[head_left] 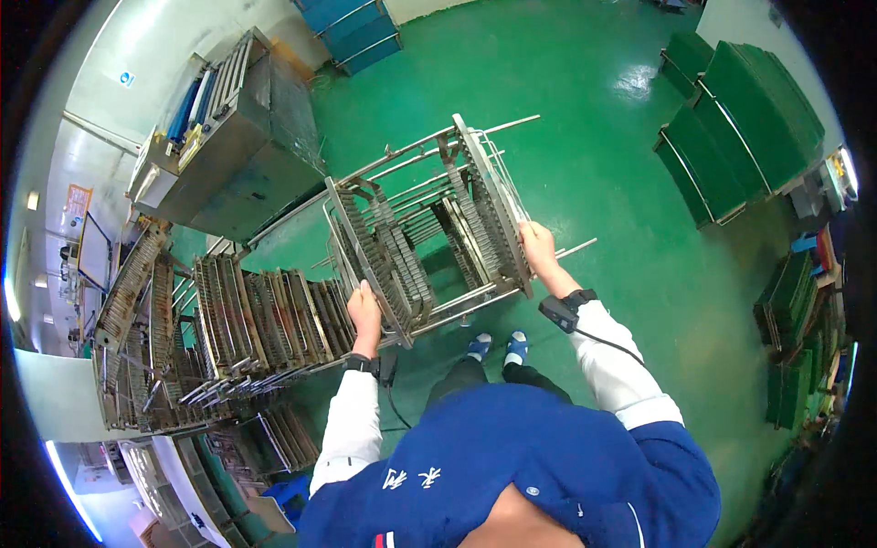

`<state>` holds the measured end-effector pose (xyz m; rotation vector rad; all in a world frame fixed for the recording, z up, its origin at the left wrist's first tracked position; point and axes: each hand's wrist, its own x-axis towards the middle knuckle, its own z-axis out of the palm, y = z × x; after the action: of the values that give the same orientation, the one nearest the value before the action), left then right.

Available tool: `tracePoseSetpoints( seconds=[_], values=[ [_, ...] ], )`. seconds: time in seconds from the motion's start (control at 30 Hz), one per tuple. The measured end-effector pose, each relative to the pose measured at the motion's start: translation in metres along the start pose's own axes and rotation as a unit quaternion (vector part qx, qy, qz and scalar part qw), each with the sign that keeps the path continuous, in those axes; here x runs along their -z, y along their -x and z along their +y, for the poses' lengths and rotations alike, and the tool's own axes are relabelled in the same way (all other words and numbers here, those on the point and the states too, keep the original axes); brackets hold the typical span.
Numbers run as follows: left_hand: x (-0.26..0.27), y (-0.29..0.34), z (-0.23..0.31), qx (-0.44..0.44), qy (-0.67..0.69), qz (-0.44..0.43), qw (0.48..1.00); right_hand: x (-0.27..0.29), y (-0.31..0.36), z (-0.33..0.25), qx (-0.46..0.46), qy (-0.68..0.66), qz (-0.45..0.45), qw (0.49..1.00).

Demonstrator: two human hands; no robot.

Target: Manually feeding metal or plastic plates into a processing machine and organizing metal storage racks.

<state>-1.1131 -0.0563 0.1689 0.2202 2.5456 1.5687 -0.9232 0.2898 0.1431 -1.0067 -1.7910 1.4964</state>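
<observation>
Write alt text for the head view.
A person's left hand and right hand grip opposite ends of a slotted metal rack held above a green floor. More racks stand to the left; stacked green trays sit to the right.

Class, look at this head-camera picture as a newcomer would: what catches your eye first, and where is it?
First comes the metal slotted rack at the centre, held above the glossy green floor with the left hand gripping its near-left edge and the right hand its right side. Next, a row of similar racks stands packed together at the left, and stacks of green trays sit at the upper right.
</observation>
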Motion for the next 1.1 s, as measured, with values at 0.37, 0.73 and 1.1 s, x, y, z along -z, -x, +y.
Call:
tracePoseSetpoints(
  seconds=[0.37,0.73,1.1],
  values=[
    [0.007,-0.019,0.030,0.117,0.113,-0.135,0.977,0.017,0.028,0.011,-0.155,-0.022,-0.007,0.988],
    [0.023,-0.050,0.078,0.141,0.259,-0.079,0.952,-0.006,0.010,-0.097,-0.056,-0.035,0.077,0.995],
    [0.013,-0.038,0.062,0.153,0.188,-0.071,0.968,0.008,0.011,-0.054,-0.127,-0.005,0.027,0.992]
  ],
)
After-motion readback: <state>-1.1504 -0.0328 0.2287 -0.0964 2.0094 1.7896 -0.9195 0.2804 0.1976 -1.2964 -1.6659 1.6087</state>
